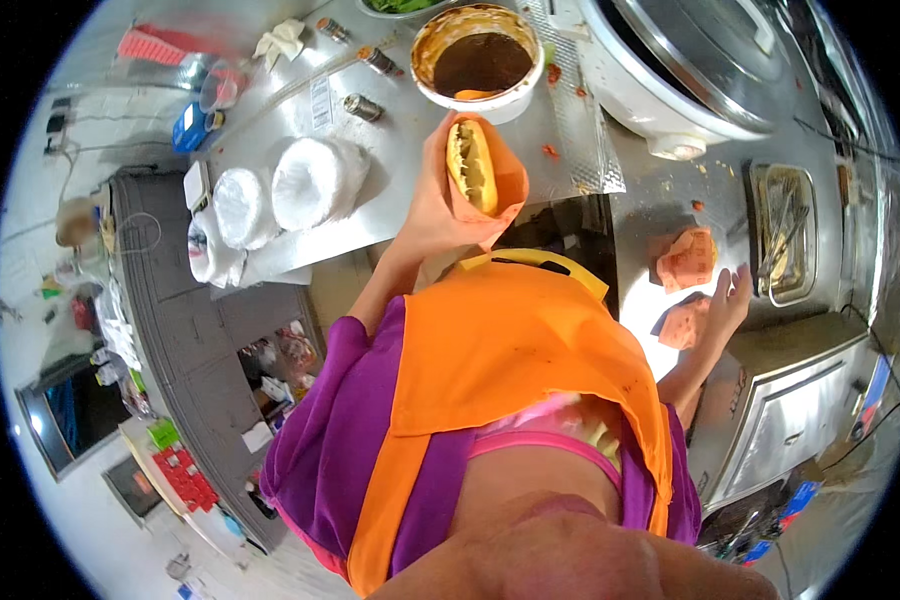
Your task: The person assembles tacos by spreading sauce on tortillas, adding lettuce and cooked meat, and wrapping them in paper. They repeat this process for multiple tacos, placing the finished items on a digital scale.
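Note:
My left hand point(432, 200) is closed around an orange paper sleeve point(510, 178). A split yellow bun point(472, 172) stands in the sleeve, its cut side facing up. Just beyond it is a white tub point(505, 106) of dark brown sauce, with smears round its inner wall. On the right, my right hand point(727, 305) has its fingers raised and apart, beside a wrapped orange paper packet point(683, 323). Whether it touches that packet I cannot tell. Slightly farther off lies another orange paper packet point(687, 258) with yellow bread showing at its edge.
A large white cooker point(650, 115) with a metal lid fills the far right. Tongs lie in a steel tray point(812, 200) near the right edge. White plastic-wrapped stacks point(315, 185) and small shaker jars point(363, 107) stand on the left counter.

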Motion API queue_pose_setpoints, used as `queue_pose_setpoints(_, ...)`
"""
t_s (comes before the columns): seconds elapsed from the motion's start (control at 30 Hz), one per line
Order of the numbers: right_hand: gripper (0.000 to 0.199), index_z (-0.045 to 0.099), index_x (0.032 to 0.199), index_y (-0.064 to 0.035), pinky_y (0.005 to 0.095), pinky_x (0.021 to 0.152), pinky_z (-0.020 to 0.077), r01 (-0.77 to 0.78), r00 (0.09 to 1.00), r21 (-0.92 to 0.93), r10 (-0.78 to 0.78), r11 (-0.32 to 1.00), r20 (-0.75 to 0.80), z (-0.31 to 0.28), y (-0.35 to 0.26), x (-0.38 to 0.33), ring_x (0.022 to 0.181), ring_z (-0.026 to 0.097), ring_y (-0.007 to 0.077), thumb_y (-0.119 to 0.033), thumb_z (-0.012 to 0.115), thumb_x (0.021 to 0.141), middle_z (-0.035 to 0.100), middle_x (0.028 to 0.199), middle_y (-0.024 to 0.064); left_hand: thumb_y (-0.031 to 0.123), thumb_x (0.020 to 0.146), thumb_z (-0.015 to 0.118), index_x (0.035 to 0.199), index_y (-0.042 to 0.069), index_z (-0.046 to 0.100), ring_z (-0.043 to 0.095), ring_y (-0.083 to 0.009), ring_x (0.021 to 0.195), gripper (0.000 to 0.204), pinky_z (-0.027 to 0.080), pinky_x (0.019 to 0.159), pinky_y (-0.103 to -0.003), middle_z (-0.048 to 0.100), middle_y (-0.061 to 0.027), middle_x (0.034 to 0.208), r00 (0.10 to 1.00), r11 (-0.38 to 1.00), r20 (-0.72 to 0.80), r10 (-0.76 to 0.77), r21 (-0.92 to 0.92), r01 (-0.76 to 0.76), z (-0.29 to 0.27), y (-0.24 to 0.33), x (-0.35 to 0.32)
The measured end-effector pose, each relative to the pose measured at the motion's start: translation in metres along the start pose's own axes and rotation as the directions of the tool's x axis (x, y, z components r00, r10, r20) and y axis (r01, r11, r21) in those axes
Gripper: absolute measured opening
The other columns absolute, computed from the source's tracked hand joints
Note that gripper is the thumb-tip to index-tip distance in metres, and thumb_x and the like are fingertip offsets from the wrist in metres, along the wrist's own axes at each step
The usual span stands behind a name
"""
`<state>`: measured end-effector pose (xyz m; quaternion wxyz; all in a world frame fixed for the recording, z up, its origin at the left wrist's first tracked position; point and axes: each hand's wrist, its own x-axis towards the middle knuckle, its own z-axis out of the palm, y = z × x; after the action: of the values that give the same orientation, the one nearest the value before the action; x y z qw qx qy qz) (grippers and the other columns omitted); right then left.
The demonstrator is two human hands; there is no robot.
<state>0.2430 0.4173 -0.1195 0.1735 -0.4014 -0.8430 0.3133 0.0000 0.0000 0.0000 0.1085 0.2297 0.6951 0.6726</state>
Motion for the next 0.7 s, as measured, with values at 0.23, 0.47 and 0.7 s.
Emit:
queue_pose_setpoints(0.23,0.034,0.061,0.125,-0.0063,0.0342,0.084,0.0504,0.573,0.735,0.183,-0.600,0.799,0.317,0.063,-0.244,0.011,0.097,0.065,0.0280,-0.009,0.063,0.091,0.066,0.112,0.0148,0.018,0.053,0.093,0.147,0.004,0.028,0.043,-0.0190,0.130,0.115,0.035,0.108,-0.034,0.043,-0.0085,0.140,0.991,0.995,-0.124,-0.060,-0.088,0.049,-0.055,-0.038,0.004)
queue_pose_setpoints(0.47,0.034,0.066,0.117,-0.0074,0.0398,0.077,0.0482,0.862,0.202,0.304,-0.824,0.406,0.529,0.158,-0.407,0.039,0.089,0.060,0.0309,-0.016,0.070,0.084,0.062,0.096,0.0122,0.015,0.056,0.091,0.148,0.004,0.028,0.042,-0.0202,0.130,0.112,0.033,0.108,-0.034,0.044,-0.0086,0.138,0.919,0.897,-0.216,-0.329,-0.375,0.233,-0.105,-0.067,-0.024)
queue_pose_setpoints(0.7,0.019,0.066,0.099,-0.0071,0.0371,0.073,0.0494,0.849,0.191,0.313,-0.799,0.426,0.570,0.228,-0.433,0.049,0.083,0.063,0.0290,-0.020,0.068,0.086,0.063,0.087,0.0100,0.023,0.060,0.091,0.151,0.005,0.023,0.038,-0.0208,0.133,0.115,0.031,0.110,-0.033,0.040,-0.0089,0.141,0.903,0.861,-0.226,-0.365,-0.450,0.236,-0.137,-0.073,-0.026)
